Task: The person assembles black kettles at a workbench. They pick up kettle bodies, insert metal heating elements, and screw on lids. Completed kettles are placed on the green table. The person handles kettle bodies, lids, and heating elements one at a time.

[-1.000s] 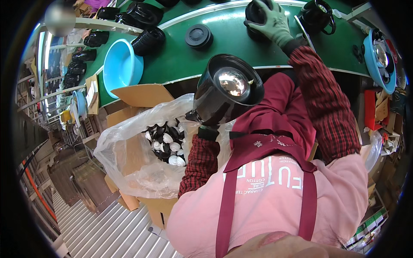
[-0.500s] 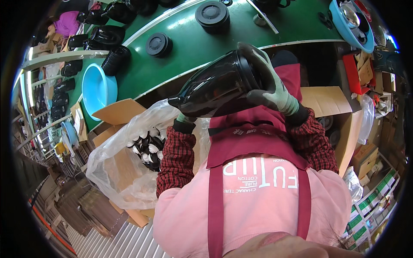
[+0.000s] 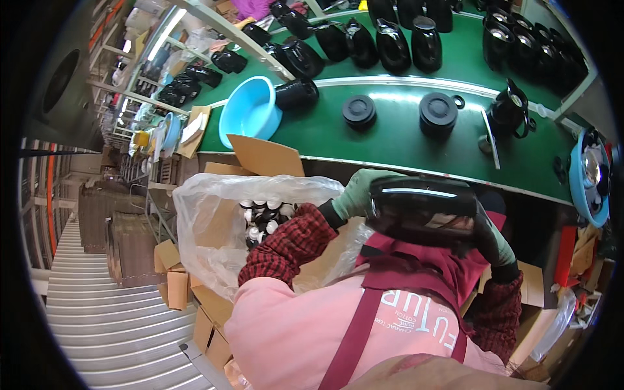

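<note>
A glossy black jug body [image 3: 422, 207] lies sideways in front of my apron, held up between both hands. My left hand [image 3: 359, 190], in a grey-green glove, is closed around its left end. At the other end my right hand [image 3: 491, 237], gloved in grey and green, grips the jug; its fingers are partly hidden in shadow. Just left of my left forearm stands a carton lined with a clear plastic bag [image 3: 208, 221]. Small black-and-white parts [image 3: 266, 218] are heaped inside it.
On the green bench [image 3: 312, 146] beyond my hands stand a blue basin [image 3: 250, 110], two black round containers [image 3: 359, 112] and a metal rod on a base [image 3: 491, 140]. Several black jugs [image 3: 393, 49] line the far side. Another blue basin [image 3: 588, 182] holds metal parts at right.
The view has swung, so the bench sits differently in the picture. The jug has turned from slanted, with its spout showing, to nearly level; my left hand now shows at its left end.
</note>
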`<action>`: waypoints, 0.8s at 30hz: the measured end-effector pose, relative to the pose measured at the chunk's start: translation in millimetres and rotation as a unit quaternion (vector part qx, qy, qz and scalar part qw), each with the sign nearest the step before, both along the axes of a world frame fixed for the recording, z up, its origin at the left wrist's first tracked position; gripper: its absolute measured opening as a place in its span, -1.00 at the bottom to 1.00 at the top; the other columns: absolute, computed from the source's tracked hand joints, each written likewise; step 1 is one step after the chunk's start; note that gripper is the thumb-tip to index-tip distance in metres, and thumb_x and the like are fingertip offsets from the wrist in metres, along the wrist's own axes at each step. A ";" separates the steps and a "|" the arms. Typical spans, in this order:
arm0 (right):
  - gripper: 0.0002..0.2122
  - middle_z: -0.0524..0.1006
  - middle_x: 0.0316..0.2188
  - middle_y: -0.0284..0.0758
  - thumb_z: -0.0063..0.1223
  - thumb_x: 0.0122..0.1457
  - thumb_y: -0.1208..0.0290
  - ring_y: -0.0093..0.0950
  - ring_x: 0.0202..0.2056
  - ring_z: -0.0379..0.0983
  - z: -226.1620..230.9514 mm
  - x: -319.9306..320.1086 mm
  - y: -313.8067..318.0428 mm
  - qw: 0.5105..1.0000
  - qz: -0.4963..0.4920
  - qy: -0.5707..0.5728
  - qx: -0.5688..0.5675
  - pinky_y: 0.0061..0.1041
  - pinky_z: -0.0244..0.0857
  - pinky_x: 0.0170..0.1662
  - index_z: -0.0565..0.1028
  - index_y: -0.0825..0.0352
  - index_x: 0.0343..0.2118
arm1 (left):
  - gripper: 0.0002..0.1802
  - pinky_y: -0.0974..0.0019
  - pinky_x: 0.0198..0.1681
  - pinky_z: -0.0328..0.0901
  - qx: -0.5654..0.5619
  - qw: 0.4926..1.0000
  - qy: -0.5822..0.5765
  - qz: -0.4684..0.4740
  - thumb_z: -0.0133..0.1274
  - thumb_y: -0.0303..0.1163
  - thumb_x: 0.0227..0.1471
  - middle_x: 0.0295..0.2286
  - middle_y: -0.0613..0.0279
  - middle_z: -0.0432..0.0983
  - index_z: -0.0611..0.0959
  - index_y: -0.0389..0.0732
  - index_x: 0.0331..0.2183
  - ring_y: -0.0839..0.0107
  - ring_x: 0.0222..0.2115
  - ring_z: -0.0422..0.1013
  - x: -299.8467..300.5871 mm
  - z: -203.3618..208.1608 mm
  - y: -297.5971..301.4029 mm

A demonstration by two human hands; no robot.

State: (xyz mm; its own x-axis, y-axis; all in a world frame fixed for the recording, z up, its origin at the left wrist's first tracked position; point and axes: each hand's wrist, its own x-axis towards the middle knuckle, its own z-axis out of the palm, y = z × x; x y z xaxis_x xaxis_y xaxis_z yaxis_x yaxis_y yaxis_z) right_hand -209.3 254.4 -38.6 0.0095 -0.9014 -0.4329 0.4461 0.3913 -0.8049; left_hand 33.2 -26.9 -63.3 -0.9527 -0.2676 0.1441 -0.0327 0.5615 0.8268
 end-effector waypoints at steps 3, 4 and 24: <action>-0.26 0.38 0.27 -0.24 -0.39 0.39 -0.28 -0.37 0.24 0.34 -24.6 4.1 12.0 0.994 -0.014 -0.097 0.049 -0.31 0.18 0.31 0.23 0.29 0.37 | -0.32 0.26 -0.12 0.31 -0.246 0.959 0.053 -0.131 0.32 -0.14 -0.24 -0.21 0.22 0.68 0.65 -0.09 0.01 0.19 -0.24 0.59 -23.5 62.2 -0.2; -0.26 0.40 0.26 -0.23 -0.44 0.41 -0.27 -0.37 0.25 0.32 -18.6 -0.4 13.8 0.990 0.019 -0.110 0.083 -0.33 0.15 0.33 0.25 0.30 0.35 | -0.32 0.23 -0.11 0.33 -0.190 0.973 0.051 -0.123 0.31 -0.13 -0.22 -0.21 0.19 0.67 0.65 -0.11 0.02 0.19 -0.23 0.59 -25.1 59.5 -0.8; -0.51 0.25 0.32 -0.13 -0.06 0.39 0.34 -0.30 0.30 0.24 -29.4 39.2 -23.5 0.889 -0.301 0.228 -0.260 -0.38 0.11 0.35 0.23 0.38 0.33 | -0.37 0.21 -0.06 0.36 0.231 0.971 -0.060 0.008 0.22 -0.01 0.03 -0.19 0.22 0.63 0.62 -0.20 0.05 0.33 -0.25 0.54 15.9 -93.0 -5.8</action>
State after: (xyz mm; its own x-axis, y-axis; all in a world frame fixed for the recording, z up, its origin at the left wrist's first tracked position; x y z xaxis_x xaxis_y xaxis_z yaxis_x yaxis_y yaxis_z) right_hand -170.1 230.9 -68.0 -0.6125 -0.7625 0.2083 0.0291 -0.2852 -0.9580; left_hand 49.1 -32.8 -156.3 -0.9506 -0.2912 -0.1073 -0.1504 0.1297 0.9801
